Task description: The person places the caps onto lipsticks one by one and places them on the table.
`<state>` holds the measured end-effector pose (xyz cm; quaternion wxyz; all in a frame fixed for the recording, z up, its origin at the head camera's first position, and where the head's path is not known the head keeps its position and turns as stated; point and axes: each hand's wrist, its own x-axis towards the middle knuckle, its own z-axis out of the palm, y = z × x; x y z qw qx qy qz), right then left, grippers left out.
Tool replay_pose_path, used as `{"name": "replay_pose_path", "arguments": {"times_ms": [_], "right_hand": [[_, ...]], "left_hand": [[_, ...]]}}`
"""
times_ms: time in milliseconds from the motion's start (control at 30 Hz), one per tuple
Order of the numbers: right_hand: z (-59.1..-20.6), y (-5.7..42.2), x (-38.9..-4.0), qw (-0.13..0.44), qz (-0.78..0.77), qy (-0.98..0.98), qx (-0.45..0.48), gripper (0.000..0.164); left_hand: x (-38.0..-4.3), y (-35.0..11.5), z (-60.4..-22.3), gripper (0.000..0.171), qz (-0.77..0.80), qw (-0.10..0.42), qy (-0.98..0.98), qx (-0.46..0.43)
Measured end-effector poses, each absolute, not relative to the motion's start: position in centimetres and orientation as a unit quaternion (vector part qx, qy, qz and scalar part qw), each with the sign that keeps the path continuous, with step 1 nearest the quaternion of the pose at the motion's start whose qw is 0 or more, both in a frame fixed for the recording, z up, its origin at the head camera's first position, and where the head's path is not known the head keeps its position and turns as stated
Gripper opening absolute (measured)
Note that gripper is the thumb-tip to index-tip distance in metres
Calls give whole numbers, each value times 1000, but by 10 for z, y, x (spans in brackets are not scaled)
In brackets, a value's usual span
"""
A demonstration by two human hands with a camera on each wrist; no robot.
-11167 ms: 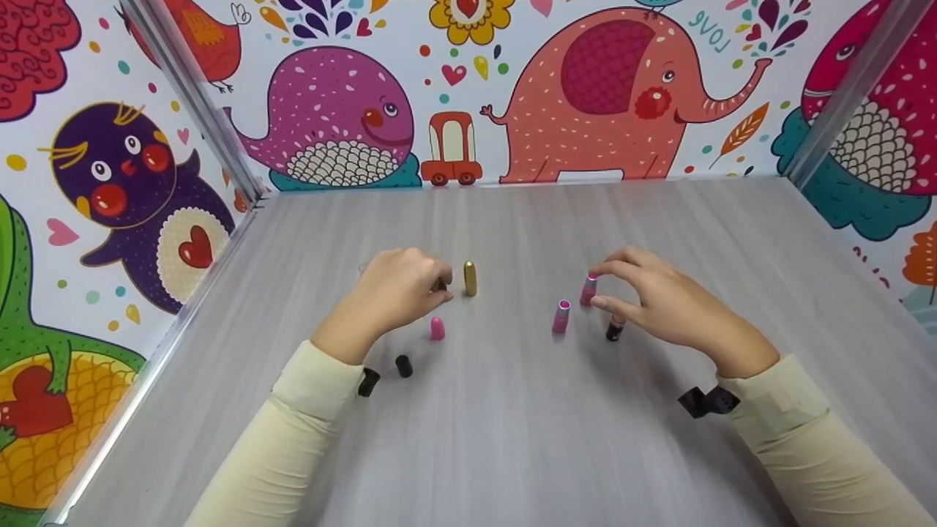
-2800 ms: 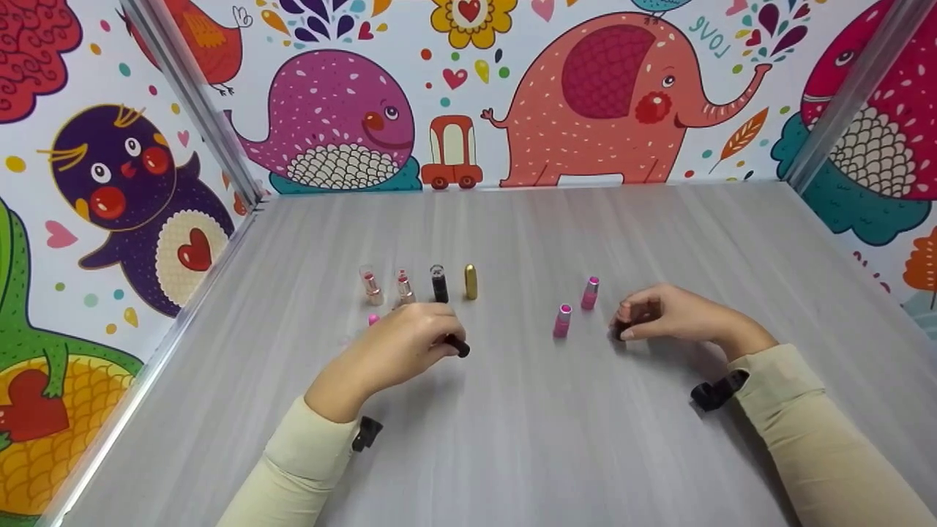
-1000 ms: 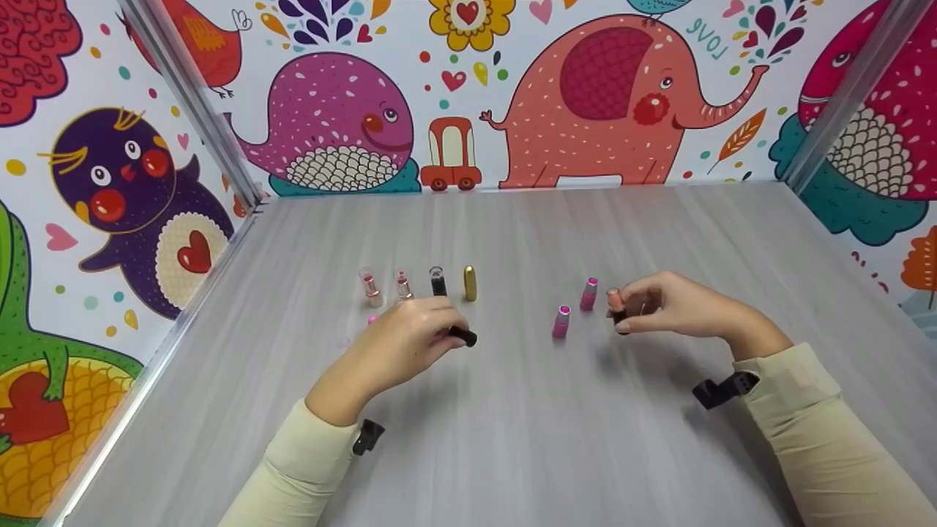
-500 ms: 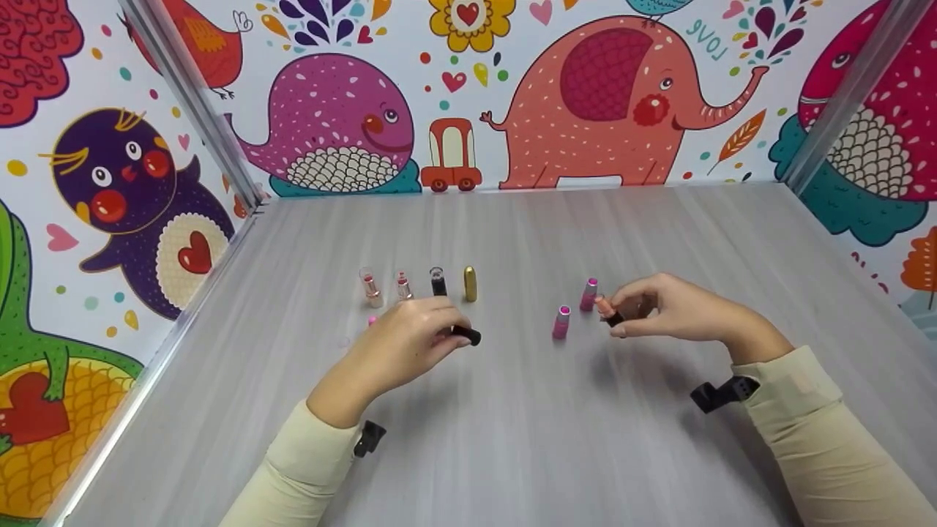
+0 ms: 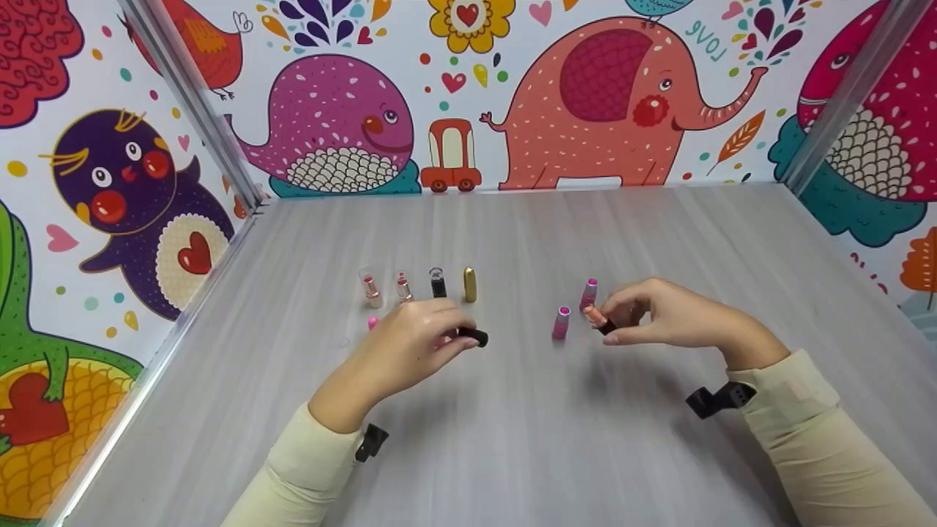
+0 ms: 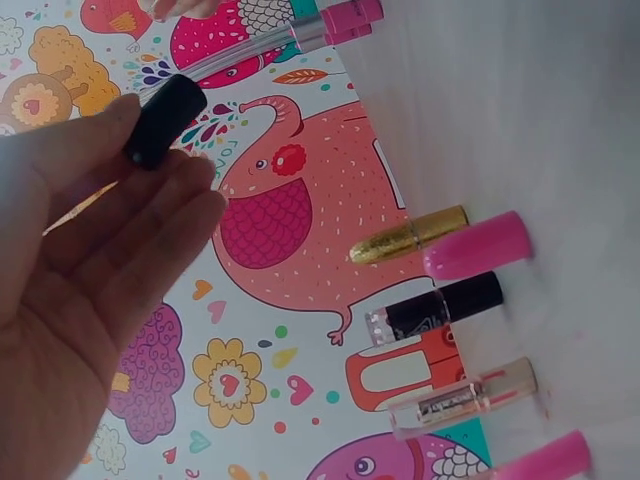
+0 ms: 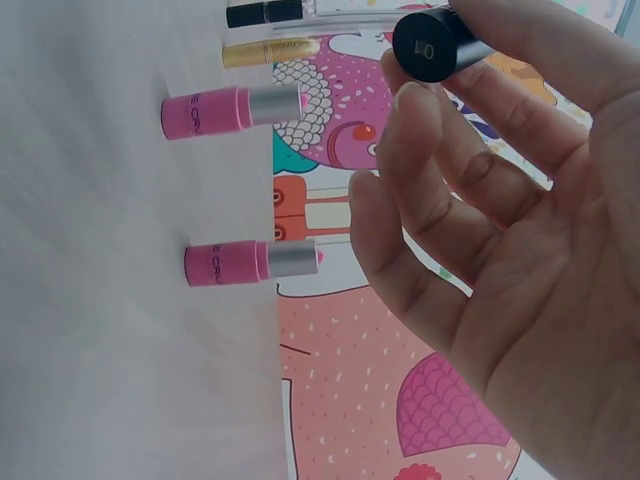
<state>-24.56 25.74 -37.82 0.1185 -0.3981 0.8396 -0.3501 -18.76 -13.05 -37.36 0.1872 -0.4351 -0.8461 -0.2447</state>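
Note:
My left hand pinches a small black lipstick cap between thumb and fingertips, above the table. The left wrist view shows the same black cap held near the fingertips. My right hand holds an uncapped lipstick by its black base, its peach tip tilted up and to the left. From the right wrist view, the round end of the black base faces the camera. Two uncapped pink lipsticks with silver collars, a nearer one and a farther one, stand just left of my right hand.
Behind my left hand stand two clear-capped lipsticks, a black one and a gold one. Pink caps stand close by, mostly hidden by the hand in the head view. Patterned panels border the grey table.
Earlier the black cap and peach lipstick stood on the table. Now each is held up. Over the last second the lipstick has tipped and moved left, and the cap has shifted slightly right.

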Motion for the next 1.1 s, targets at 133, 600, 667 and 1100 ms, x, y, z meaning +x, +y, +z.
{"name": "replay_pose_path", "arguments": {"times_ms": [133,600,667,1100], "right_hand": [[-378,254,-243,118,-349,837,-404,11],[-376,242,-235,129,-342,832,-417,17],[-377,240,-234,131,-343,829,-423,15],[-378,233,-231,130,-331,827,-435,13]], "left_hand": [[-186,-129,-372,11,-255,190,-839,-442],[-187,-128,-374,12,-282,205,-824,-446],[-186,-128,-374,12,-285,204,-823,-447],[-185,-120,-378,13,-305,204,-806,-464]]}}
